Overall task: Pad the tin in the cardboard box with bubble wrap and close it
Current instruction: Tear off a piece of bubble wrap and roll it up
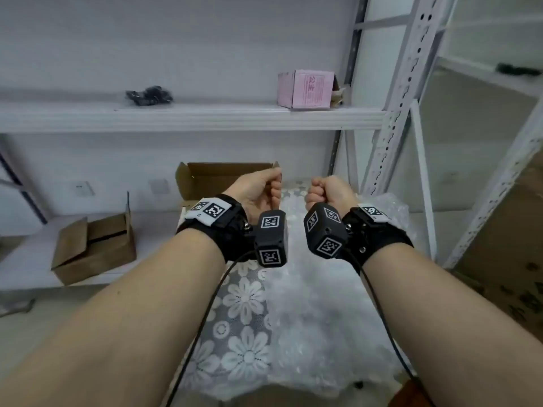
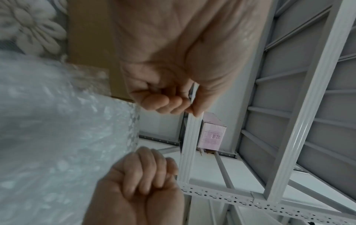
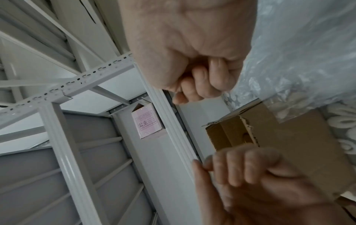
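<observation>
My left hand (image 1: 261, 186) and right hand (image 1: 326, 189) are raised side by side above the table, each curled into a fist that holds nothing. Behind the left hand stands an open brown cardboard box (image 1: 223, 174) with its flaps up; I cannot see inside it, and no tin shows. Clear bubble wrap (image 1: 323, 312) lies spread over the right part of the flowered tablecloth (image 1: 244, 301), below and beyond the right hand. The left wrist view shows the left hand (image 2: 163, 100), curled and empty, with bubble wrap (image 2: 48, 121) beside it. In the right wrist view the right hand (image 3: 202, 76) is a fist near the box (image 3: 279, 144).
A smaller brown box (image 1: 94, 248) sits on a low shelf at the left. On the upper shelf rest a pink carton (image 1: 305, 89) and a black bundle (image 1: 150, 95). A perforated metal upright (image 1: 402, 92) rises at the right, with big cardboard (image 1: 505, 259) beyond it.
</observation>
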The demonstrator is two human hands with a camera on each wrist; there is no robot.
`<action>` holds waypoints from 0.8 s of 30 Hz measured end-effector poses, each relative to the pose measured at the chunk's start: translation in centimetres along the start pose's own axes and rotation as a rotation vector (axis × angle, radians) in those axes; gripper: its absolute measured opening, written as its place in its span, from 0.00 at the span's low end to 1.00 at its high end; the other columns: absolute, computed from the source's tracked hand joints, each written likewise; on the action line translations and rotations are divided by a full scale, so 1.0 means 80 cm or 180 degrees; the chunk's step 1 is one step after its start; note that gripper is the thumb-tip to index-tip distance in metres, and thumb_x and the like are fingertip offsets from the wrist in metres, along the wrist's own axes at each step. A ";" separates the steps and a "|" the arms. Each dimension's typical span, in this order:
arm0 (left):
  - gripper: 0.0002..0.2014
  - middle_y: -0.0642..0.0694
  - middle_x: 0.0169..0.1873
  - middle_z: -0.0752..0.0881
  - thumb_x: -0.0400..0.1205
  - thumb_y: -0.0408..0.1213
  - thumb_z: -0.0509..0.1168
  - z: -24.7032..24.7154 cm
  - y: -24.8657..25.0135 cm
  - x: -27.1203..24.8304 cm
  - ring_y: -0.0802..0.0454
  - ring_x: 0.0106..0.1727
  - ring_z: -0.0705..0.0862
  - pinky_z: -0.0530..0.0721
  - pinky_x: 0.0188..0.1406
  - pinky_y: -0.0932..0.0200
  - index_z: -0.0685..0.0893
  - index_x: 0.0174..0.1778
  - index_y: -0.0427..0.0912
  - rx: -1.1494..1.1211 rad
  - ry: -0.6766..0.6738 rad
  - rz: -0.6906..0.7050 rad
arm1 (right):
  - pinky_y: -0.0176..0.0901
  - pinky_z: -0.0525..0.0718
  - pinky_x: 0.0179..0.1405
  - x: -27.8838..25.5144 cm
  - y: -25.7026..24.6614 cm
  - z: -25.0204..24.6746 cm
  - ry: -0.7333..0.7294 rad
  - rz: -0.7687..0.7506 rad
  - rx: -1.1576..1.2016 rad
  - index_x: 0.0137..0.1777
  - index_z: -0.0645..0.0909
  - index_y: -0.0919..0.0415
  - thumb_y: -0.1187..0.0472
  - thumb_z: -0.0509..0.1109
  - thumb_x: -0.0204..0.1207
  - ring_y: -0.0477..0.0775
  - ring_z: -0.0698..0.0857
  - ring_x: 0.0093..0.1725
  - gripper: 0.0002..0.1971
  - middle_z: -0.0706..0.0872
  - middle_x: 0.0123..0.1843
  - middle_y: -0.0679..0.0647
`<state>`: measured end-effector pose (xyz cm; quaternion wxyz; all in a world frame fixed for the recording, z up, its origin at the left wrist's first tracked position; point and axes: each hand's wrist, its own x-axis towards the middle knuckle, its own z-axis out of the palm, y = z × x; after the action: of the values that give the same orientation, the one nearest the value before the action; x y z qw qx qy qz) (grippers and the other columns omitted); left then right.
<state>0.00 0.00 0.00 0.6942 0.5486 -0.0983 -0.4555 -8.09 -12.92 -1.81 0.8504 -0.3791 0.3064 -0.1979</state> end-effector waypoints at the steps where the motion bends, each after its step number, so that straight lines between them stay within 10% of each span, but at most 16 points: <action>1: 0.15 0.52 0.20 0.73 0.85 0.41 0.62 -0.005 -0.008 -0.007 0.60 0.22 0.69 0.68 0.20 0.72 0.76 0.31 0.44 -0.0013 -0.0027 -0.0023 | 0.26 0.52 0.09 -0.006 0.005 -0.004 0.0014 -0.0058 -0.0063 0.31 0.64 0.57 0.72 0.44 0.78 0.44 0.57 0.10 0.17 0.61 0.13 0.48; 7: 0.06 0.44 0.37 0.82 0.81 0.37 0.67 -0.045 -0.057 -0.039 0.52 0.35 0.78 0.77 0.38 0.60 0.80 0.42 0.38 0.0903 0.0209 -0.0339 | 0.30 0.57 0.11 -0.030 0.036 -0.042 0.0255 -0.0056 -0.0611 0.31 0.66 0.59 0.71 0.49 0.81 0.45 0.61 0.15 0.17 0.66 0.18 0.51; 10: 0.18 0.35 0.61 0.82 0.80 0.41 0.69 -0.058 -0.081 -0.031 0.40 0.56 0.82 0.82 0.59 0.45 0.80 0.61 0.33 0.1725 0.0440 -0.0578 | 0.35 0.66 0.23 -0.034 0.043 -0.066 0.0588 -0.0104 -0.1504 0.33 0.73 0.64 0.73 0.54 0.80 0.49 0.67 0.24 0.14 0.73 0.28 0.56; 15: 0.27 0.38 0.63 0.79 0.85 0.43 0.62 -0.053 -0.117 -0.021 0.45 0.40 0.78 0.83 0.43 0.57 0.67 0.76 0.33 0.2711 0.0440 -0.1104 | 0.47 0.79 0.44 -0.036 0.042 -0.114 0.0795 0.0233 -0.2902 0.37 0.79 0.64 0.67 0.68 0.77 0.55 0.80 0.40 0.07 0.82 0.40 0.57; 19: 0.27 0.35 0.45 0.81 0.80 0.37 0.70 -0.050 -0.147 -0.002 0.43 0.34 0.78 0.77 0.30 0.53 0.71 0.72 0.29 0.2486 0.0533 -0.1179 | 0.51 0.80 0.54 -0.029 0.045 -0.141 0.0884 0.0323 -0.3227 0.58 0.82 0.67 0.63 0.69 0.77 0.59 0.81 0.52 0.12 0.83 0.53 0.59; 24: 0.36 0.29 0.56 0.84 0.59 0.47 0.84 -0.039 -0.169 0.034 0.32 0.53 0.87 0.82 0.60 0.40 0.78 0.57 0.33 0.2399 0.0382 -0.1119 | 0.49 0.76 0.58 -0.020 0.046 -0.145 0.0713 0.0329 -0.3891 0.68 0.77 0.70 0.59 0.68 0.79 0.61 0.81 0.65 0.21 0.82 0.67 0.62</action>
<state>-3.60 0.31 -13.63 0.3611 0.7982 -0.1224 -0.4664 -16.66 -15.77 -10.10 0.4509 -0.7589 0.4695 0.0161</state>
